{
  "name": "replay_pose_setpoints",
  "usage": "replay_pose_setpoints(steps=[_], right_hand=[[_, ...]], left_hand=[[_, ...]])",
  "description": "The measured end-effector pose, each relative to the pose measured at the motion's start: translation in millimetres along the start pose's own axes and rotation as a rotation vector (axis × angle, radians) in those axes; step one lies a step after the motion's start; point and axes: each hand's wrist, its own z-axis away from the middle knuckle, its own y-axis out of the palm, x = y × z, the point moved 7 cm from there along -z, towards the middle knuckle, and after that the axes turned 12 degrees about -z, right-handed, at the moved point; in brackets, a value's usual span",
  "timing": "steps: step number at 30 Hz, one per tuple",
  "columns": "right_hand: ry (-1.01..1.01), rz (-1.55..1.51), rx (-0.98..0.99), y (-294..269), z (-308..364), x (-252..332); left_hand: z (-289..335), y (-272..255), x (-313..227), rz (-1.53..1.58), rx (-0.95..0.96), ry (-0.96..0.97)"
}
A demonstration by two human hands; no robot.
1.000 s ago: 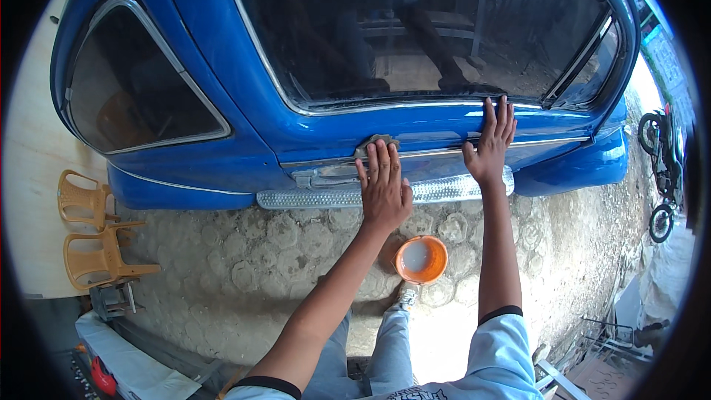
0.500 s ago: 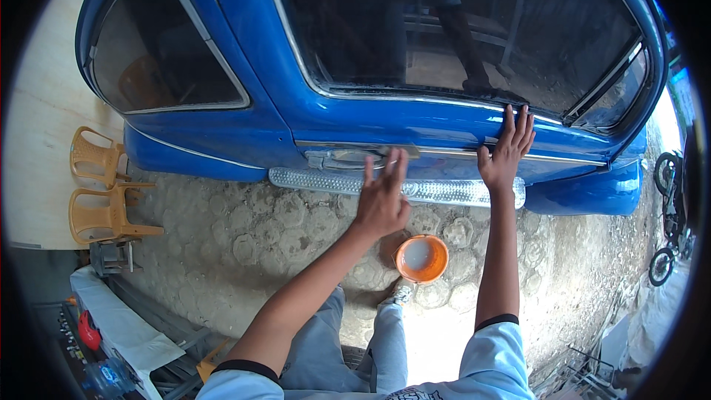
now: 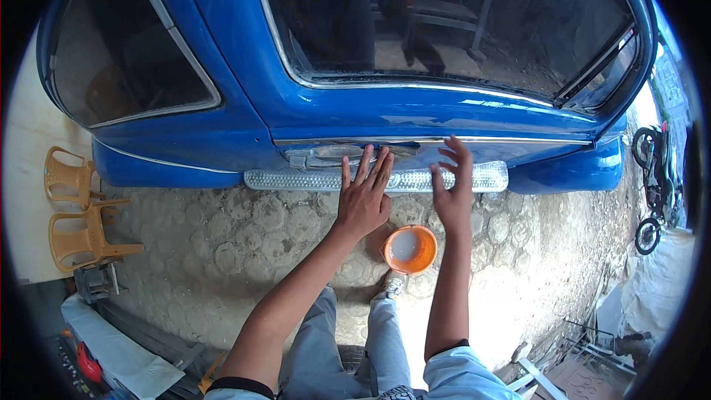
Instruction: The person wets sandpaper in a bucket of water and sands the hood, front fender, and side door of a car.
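A blue car (image 3: 415, 118) with a dark side window (image 3: 444, 22) stands in front of me. A bright trim strip (image 3: 511, 139) runs along its door, and a rough grey patch (image 3: 318, 157) shows just under the strip. My left hand (image 3: 361, 196) is stretched out with its fingers apart, its fingertips over this patch; whether they touch it I cannot tell. To its right, my right hand (image 3: 453, 189) is raised before the lower door, fingers apart and slightly bent, with nothing seen in it. Below both hands lies the silver patterned running board (image 3: 296, 180).
An orange bucket (image 3: 424, 255) of cloudy liquid stands on the stone paving (image 3: 222, 252) by my shoe (image 3: 394, 284). Two yellow plastic chairs (image 3: 78, 235) are at the left. A motorcycle (image 3: 655, 170) stands at the far right. A covered bench (image 3: 118, 348) sits lower left.
My right hand has come off the door panel below the window and moved down and left. My left hand has shifted slightly left and down. The whole view has shifted a little.
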Motion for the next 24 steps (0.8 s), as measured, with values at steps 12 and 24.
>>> replay_pose_setpoints(steps=[12,24], right_hand=[[-0.089,0.008,-0.452,47.8,9.0,-43.8],[-0.167,-0.028,-0.414,124.4,23.2,-24.4]], left_hand=[[38.6,-45.3,89.6,-0.141,-0.023,0.075],[64.6,-6.5,143.2,-0.223,-0.209,0.218]])
